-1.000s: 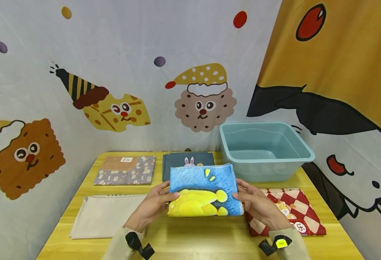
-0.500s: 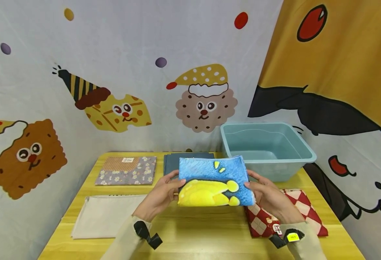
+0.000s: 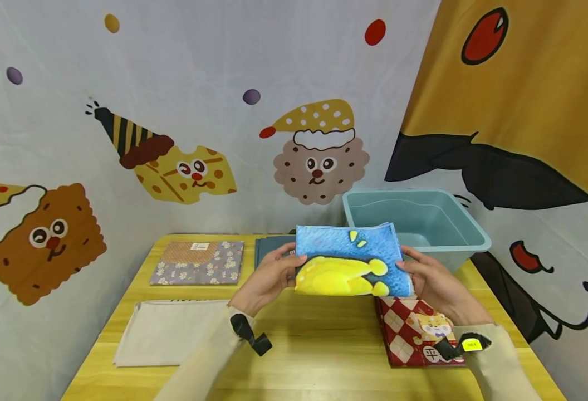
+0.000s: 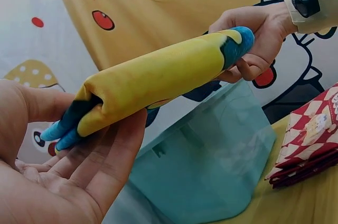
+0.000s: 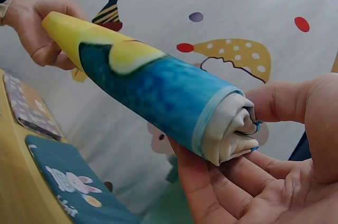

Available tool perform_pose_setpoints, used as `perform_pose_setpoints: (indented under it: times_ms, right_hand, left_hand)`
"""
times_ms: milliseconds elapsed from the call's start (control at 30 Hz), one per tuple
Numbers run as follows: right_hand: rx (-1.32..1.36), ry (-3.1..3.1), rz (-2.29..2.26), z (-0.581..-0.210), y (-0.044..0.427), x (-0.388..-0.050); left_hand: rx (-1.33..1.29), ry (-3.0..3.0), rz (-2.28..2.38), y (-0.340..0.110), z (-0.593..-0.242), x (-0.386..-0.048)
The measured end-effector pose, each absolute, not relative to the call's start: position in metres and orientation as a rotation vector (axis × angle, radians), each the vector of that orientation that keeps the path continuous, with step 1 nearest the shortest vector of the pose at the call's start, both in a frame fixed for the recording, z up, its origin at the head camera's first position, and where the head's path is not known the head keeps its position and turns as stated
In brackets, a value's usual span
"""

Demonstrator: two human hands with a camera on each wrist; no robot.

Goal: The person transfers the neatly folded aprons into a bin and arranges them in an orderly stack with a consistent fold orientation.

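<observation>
A folded blue and yellow printed cloth [image 3: 346,262] is held up above the table between both hands. My left hand [image 3: 270,274] pinches its left end, thumb on the near face and fingers behind. The right hand [image 3: 435,285] grips the opposite end in the same way. Several rolled or folded layers with a pale inner side show at the cloth's end [image 5: 227,129] in the right wrist view. Behind it stands a light blue plastic tub [image 3: 466,248], whose front left part the cloth covers in the head view.
A red and cream checked folded cloth [image 3: 399,337] lies at the right, partly under the right forearm in view. At the left lie a grey floral folded cloth [image 3: 224,270] and a beige one [image 3: 166,334]. A dark teal rabbit-print cloth [image 5: 79,182] lies at the back, mostly hidden from the head view.
Both hands have lifted the blue and yellow cloth higher and carried it to the right, closer to the tub in view. The other cloths and the tub stay in place.
</observation>
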State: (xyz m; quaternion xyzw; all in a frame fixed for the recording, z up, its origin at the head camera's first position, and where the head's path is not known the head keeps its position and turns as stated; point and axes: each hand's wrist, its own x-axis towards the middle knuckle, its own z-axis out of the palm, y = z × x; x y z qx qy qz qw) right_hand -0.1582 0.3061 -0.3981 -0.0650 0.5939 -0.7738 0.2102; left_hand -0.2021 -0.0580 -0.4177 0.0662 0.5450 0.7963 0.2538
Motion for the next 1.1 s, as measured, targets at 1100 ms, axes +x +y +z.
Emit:
perform_pose_setpoints:
  times_ms: [1100]
  right_hand:
    - [-0.007,1.907,-1.983,-0.347,0.395,-0.219]
  left_hand:
    - [0.176,1.599,2.098,0.039,-0.381,-0.278]
